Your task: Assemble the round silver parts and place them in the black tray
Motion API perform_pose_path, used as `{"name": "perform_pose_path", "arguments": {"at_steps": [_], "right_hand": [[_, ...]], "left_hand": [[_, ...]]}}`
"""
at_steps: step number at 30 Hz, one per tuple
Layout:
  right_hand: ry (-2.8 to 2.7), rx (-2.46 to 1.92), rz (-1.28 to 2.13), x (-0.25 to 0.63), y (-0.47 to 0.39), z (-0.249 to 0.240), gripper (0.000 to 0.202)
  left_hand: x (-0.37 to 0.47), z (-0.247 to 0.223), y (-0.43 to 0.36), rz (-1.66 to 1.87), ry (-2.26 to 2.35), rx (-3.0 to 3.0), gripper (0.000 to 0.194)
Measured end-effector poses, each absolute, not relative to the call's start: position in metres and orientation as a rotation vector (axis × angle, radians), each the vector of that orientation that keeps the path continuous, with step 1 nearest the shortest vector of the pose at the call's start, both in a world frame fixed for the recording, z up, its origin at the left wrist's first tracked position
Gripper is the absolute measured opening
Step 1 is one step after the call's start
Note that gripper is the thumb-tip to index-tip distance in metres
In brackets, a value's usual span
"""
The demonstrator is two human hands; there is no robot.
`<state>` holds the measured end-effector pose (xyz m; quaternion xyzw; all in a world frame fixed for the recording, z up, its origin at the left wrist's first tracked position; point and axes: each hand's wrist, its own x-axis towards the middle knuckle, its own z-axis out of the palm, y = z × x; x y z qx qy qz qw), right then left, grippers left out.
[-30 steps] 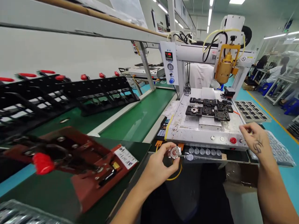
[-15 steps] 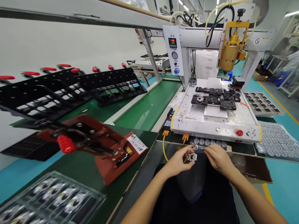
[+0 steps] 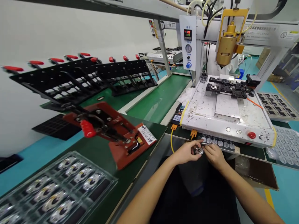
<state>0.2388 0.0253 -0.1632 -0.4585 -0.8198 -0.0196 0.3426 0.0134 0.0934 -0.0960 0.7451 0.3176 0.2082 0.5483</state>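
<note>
My left hand (image 3: 189,151) pinches a small round metal part (image 3: 199,151) between thumb and fingers, above my lap. Close beside it on the right, my right hand (image 3: 213,154) has its fingers pressed together around a slim dark tool (image 3: 205,143), whose end reaches toward my left hand. Just beyond the hands, a strip of round clear stickers (image 3: 220,143) lies along the bench edge below the white machine (image 3: 205,123).
A red clamp fixture (image 3: 121,155) stands on the green bench at left, behind a clear tray (image 3: 114,183) of metal parts. Black racks (image 3: 70,77) with red handles stand behind. A brown box (image 3: 257,174) is at lower right. Beyond the machine is a person in white (image 3: 211,59).
The view has shifted, so the clamp and tray appear farther right. My right hand has come closer to my left hand and the metal part.
</note>
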Motion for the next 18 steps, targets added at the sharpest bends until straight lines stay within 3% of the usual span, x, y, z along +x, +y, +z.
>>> {"name": "perform_pose_path", "arguments": {"at_steps": [5,10,15,18], "right_hand": [[-2.000,-1.199,0.115,0.238,-0.003,-0.151,0.024],[-1.722,-1.396,0.315,0.250,-0.026,-0.107,0.017],[-1.264,-1.430,0.931,0.241,-0.028,-0.056,0.036],[-1.143,-1.357,1.123,0.224,-0.021,-0.039,0.042]], "left_hand": [[0.017,-0.094,0.089,0.555,0.790,1.794,0.031],[0.016,-0.079,0.069,0.685,0.786,1.744,0.034],[0.008,-0.063,0.036,0.865,0.811,1.279,0.042],[0.003,-0.057,0.018,0.873,0.734,0.983,0.050]]}}
